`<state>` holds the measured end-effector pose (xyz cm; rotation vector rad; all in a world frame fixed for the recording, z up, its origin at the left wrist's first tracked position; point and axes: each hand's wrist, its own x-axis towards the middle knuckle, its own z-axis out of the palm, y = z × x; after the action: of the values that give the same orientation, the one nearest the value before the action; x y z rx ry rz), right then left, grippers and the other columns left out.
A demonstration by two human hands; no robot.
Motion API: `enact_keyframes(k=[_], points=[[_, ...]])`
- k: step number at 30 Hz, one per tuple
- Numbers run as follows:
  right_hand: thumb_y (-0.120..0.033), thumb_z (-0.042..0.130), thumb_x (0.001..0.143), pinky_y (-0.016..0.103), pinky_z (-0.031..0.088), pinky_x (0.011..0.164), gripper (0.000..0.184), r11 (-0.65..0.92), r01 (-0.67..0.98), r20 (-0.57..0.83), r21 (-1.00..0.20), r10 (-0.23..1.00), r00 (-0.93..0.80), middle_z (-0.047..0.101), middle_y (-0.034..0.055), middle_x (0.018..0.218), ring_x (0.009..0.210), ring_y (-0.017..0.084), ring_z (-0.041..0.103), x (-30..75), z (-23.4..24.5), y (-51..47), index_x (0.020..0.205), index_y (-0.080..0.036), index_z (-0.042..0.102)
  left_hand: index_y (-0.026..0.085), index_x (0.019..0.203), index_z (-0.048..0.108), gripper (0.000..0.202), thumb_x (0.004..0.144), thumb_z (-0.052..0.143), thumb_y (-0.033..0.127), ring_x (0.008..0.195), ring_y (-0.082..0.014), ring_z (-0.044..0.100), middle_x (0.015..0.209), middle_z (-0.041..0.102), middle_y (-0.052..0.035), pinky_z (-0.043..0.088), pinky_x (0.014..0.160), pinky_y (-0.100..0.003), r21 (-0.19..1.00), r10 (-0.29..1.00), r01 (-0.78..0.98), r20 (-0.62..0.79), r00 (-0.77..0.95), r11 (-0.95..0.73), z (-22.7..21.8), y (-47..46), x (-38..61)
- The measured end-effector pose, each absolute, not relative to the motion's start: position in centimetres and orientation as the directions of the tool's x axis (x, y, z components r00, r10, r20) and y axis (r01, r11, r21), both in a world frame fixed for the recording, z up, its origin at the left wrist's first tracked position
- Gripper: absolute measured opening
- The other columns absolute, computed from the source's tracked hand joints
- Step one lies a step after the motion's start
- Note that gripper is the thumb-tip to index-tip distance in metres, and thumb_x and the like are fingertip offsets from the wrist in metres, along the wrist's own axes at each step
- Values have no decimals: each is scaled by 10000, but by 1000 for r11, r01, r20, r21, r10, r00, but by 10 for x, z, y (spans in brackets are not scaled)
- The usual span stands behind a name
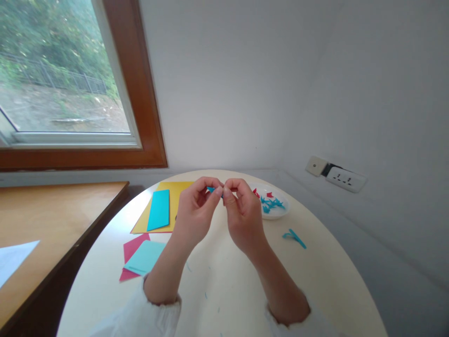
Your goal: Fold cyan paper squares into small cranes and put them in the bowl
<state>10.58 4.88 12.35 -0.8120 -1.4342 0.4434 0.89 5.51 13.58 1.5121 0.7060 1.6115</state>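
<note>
My left hand [196,208] and my right hand [244,213] meet over the middle of the round table, thumbs and forefingers pinched together. Between the fingertips is a small piece of blue paper [211,189], mostly hidden by the fingers, so its shape does not show. Just beyond my right hand stands a white plate [275,216], partly covered by that hand. On it lie several small folded or cut blue paper pieces [271,204] and a few red paper pieces [270,194].
Blue paper [159,209] lies on yellow sheets [142,222] at the left. Nearer are pale green paper [145,257] and pink paper [135,245]. Blue strips [295,237] lie at the right, thin scraps in front. A wooden desk [59,210] stands left; a wall socket [345,179] is at right.
</note>
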Motion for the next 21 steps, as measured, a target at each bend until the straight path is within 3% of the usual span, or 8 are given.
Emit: enact_keyframes(k=[6, 10, 13, 21], points=[[-261, 510, 826, 255, 473, 633, 62, 623, 18, 621, -782, 775, 115, 580, 13, 819, 787, 134, 575, 103, 122, 50, 822, -199, 509, 168, 719, 588, 80, 757, 610, 235, 644, -98, 523, 728, 577, -5, 440, 585, -205, 800, 838, -283, 545, -25, -529, 130, 59, 12], [-234, 593, 773, 255, 512, 656, 117, 619, -98, 612, -780, 786, 92, 588, 4, 841, 806, 130, 598, 102, 123, 49, 860, -206, 521, 172, 745, 615, 67, 746, 635, 235, 723, -100, 537, 794, 592, -8, 445, 648, -203, 779, 856, -376, 509, -88, -502, 127, 60, 10], [-206, 627, 742, 248, 528, 659, 155, 603, -128, 600, -787, 797, 71, 598, -3, 829, 793, 122, 607, 102, 124, 49, 865, -206, 534, 168, 734, 627, 64, 738, 644, 230, 773, -99, 541, 809, 593, -7, 442, 699, -202, 765, 865, -414, 480, -143, -493, 128, 58, 10], [-182, 612, 744, 258, 541, 692, 110, 613, -133, 605, -779, 790, 102, 620, -3, 831, 773, 115, 621, 99, 121, 51, 832, -204, 552, 165, 703, 630, 84, 706, 664, 242, 704, -92, 522, 770, 595, -4, 429, 630, -197, 762, 894, -480, 431, -127, -435, 130, 57, 16]])
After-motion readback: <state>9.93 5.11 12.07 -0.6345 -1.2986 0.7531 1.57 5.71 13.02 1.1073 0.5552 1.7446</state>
